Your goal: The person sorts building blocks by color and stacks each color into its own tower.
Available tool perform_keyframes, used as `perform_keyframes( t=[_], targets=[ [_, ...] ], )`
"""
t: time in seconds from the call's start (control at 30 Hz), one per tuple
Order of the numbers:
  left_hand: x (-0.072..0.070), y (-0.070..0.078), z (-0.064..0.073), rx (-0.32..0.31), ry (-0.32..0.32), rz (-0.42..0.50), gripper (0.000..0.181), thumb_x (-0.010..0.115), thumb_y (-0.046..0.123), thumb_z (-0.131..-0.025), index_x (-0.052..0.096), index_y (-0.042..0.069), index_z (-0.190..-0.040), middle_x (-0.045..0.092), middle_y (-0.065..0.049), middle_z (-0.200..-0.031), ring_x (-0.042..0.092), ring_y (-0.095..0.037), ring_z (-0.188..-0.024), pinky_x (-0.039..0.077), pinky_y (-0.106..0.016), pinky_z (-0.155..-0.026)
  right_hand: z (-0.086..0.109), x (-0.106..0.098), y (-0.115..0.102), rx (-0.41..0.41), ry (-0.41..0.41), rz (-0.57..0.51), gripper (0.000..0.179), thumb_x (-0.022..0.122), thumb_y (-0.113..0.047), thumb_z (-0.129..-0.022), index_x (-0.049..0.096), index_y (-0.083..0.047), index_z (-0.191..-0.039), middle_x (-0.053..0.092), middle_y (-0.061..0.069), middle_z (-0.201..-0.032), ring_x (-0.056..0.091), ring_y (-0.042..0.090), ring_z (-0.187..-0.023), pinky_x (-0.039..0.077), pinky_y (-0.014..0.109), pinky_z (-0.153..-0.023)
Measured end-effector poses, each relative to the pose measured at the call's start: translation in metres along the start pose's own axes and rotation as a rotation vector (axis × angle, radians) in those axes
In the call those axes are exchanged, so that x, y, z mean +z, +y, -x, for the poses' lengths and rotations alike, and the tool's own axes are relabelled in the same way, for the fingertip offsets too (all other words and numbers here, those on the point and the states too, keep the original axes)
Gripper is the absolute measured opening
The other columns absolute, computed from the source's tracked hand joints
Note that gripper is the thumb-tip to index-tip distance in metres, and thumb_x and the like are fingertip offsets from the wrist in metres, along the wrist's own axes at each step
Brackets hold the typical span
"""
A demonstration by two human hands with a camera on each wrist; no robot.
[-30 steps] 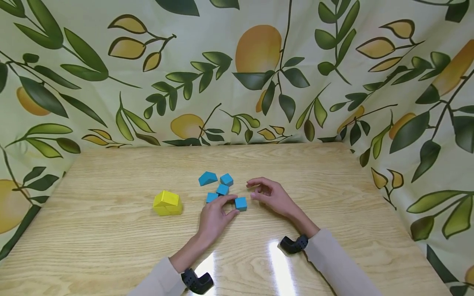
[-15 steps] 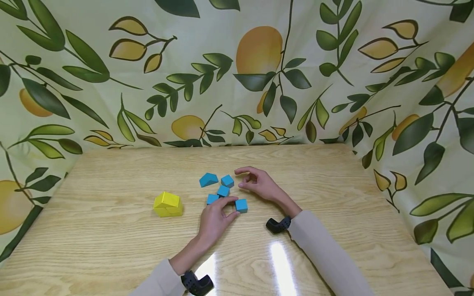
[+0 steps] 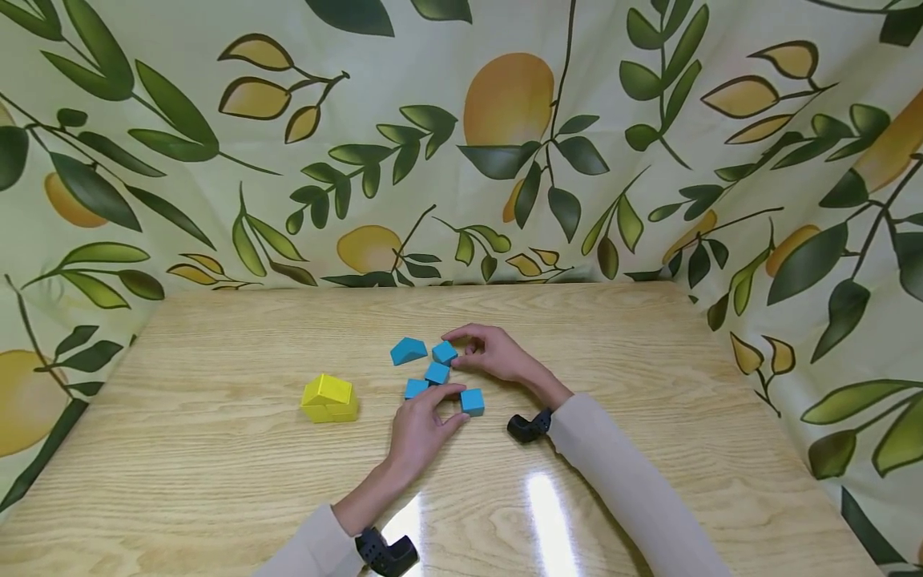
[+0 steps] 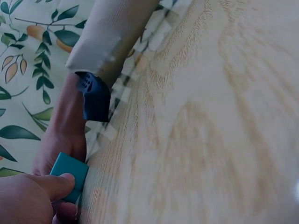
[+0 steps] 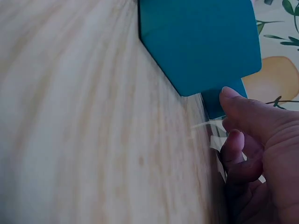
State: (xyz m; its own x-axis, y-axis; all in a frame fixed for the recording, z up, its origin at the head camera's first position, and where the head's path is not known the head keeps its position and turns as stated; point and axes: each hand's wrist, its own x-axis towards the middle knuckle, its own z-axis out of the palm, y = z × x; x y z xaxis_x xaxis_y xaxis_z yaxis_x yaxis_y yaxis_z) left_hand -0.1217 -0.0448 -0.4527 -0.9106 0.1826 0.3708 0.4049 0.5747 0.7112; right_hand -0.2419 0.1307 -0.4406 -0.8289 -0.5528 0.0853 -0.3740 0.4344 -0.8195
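My left hand (image 3: 420, 429) pinches a blue block (image 3: 472, 401) between thumb and index finger, low over the wooden table. In the left wrist view the thumb lies across the face of that blue block (image 4: 70, 175). My right hand (image 3: 493, 353) reaches in from the right, its thumb and index finger either side of another blue block (image 3: 445, 353). The right wrist view shows the thumb on this block (image 5: 216, 103), partly hidden behind a nearer blue block (image 5: 201, 42). Between the hands lie two more blue blocks, one (image 3: 437, 373) uncovered, the other (image 3: 415, 389) partly behind left fingers.
A blue block with slanted ends (image 3: 409, 351) lies at the back of the group. To the left stands a small stack of yellow blocks (image 3: 329, 398) with a peaked top. Patterned cloth (image 3: 404, 184) hangs behind the table (image 3: 216, 481) and along its sides.
My right hand has moved left from beside the group, and its thumb and index finger have come round the back right blue block. The left hand keeps its pinch in place.
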Motion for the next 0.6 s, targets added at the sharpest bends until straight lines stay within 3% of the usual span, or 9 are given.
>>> perform_keyframes(
  t=[0.23, 0.6],
  targets=[
    [0.001, -0.001, 0.000, -0.005, -0.002, 0.002, 0.037, 0.082, 0.013, -0.075, 0.071, 0.013, -0.110, 0.067, -0.002, -0.091, 0.042, 0.001, -0.050, 0.038, -0.021, -0.047, 0.001, -0.001, 0.004, 0.026, 0.029, -0.005, 0.036, 0.077, -0.020, -0.083, 0.066, -0.019, -0.117, 0.064, -0.004, -0.093, 0.056, 0.016, -0.078, 0.044, 0.028, -0.065],
    [-0.001, 0.000, -0.001, -0.007, -0.004, -0.015, 0.037, 0.083, 0.015, -0.075, 0.071, 0.014, -0.110, 0.068, -0.002, -0.094, 0.043, 0.000, -0.050, 0.038, -0.020, -0.047, 0.023, -0.012, 0.001, 0.066, 0.080, -0.066, 0.036, 0.076, -0.020, -0.083, 0.065, -0.016, -0.118, 0.065, 0.001, -0.098, 0.062, 0.016, -0.087, 0.047, 0.033, -0.077]
  ],
)
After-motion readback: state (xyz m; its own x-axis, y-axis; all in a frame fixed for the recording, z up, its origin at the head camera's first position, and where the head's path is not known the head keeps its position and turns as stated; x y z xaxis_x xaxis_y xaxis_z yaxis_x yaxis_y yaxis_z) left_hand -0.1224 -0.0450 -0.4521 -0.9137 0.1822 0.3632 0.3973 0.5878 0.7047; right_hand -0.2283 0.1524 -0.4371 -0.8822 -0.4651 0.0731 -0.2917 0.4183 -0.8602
